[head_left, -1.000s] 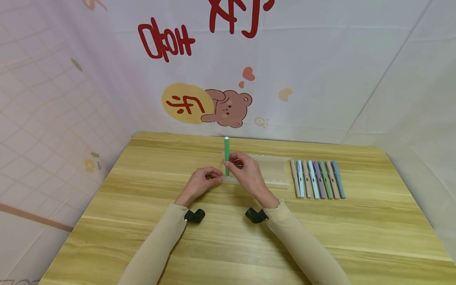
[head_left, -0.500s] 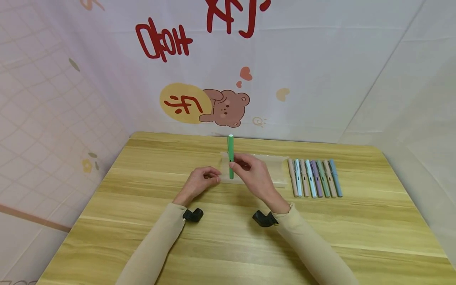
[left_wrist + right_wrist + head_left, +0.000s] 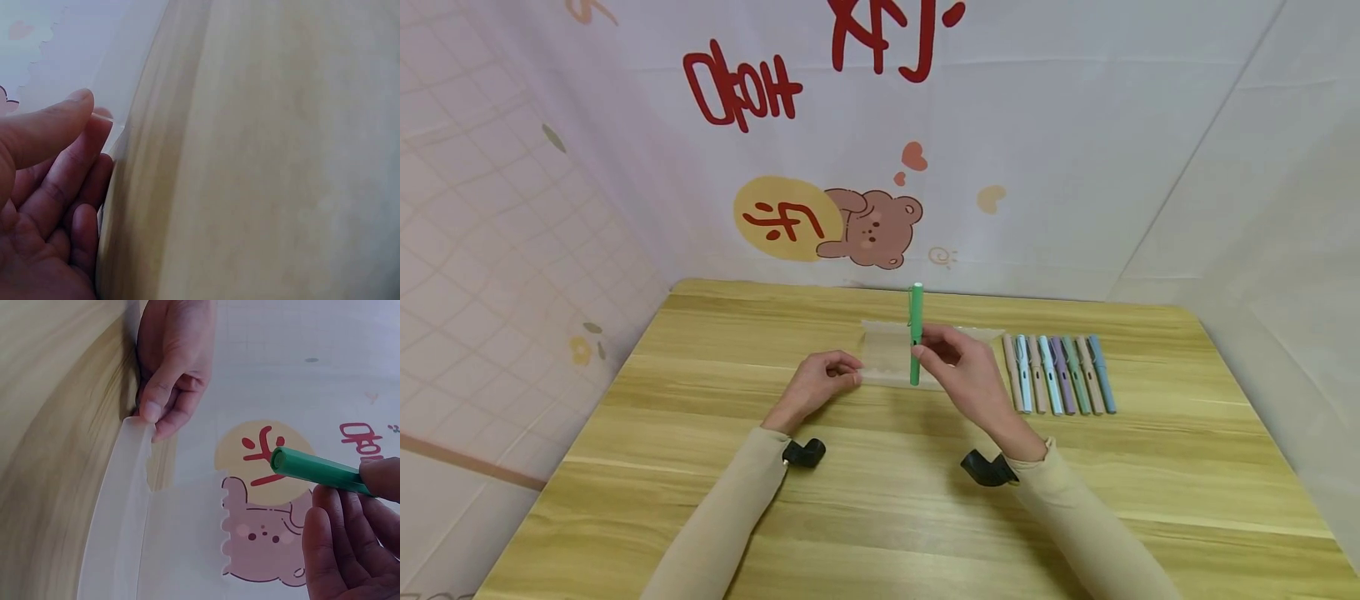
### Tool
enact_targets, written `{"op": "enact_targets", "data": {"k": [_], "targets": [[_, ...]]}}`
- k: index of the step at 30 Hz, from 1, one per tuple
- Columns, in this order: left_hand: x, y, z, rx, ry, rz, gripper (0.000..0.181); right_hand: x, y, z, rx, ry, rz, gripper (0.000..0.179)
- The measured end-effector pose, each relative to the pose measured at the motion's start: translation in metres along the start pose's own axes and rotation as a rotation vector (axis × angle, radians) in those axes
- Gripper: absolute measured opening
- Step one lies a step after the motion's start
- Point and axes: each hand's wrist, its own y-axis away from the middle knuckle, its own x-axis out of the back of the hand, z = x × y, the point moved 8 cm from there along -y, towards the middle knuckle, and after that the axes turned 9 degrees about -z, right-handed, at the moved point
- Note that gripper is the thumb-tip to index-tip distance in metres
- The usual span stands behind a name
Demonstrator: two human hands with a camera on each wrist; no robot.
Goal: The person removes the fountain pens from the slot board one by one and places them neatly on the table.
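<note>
My right hand pinches a bright green capped pen between thumb and fingers. The pen stands nearly upright above a translucent pen rack, apart from it. In the right wrist view one end of the green pen points toward the left hand. My left hand grips the rack's near left corner, thumb on one side and fingers on the other. The left wrist view shows that thumb and forefinger at the corner of the rack. Scalloped notches run along the rack's edge. My right hand hides part of its right side.
Right of the rack, several capped pens in brown, light blue, purple, green and blue lie side by side. The wooden table ends at a white cloth backdrop printed with a bear. A black wrist camera sits on each wrist.
The right hand has drawn the green pen from the rack's left end to the right and slightly nearer. My left hand stays at the rack's corner.
</note>
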Motion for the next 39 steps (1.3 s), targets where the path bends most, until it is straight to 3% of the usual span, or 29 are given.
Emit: {"op": "enact_targets", "data": {"k": [20, 29, 39], "targets": [[0.000, 0.000, 0.001, 0.002, 0.000, -0.011, 0.017, 0.032, 0.025, 0.012, 0.012, 0.053, 0.034, 0.026], [-0.001, 0.000, 0.000, 0.008, -0.005, -0.007, 0.017, 0.043, 0.038, 0.021, -0.032, 0.066, 0.030, 0.027], [0.000, -0.002, -0.002, -0.007, -0.010, 0.000, 0.016, 0.065, 0.058, 0.033, -0.028, 0.111, 0.091, 0.025]]}}
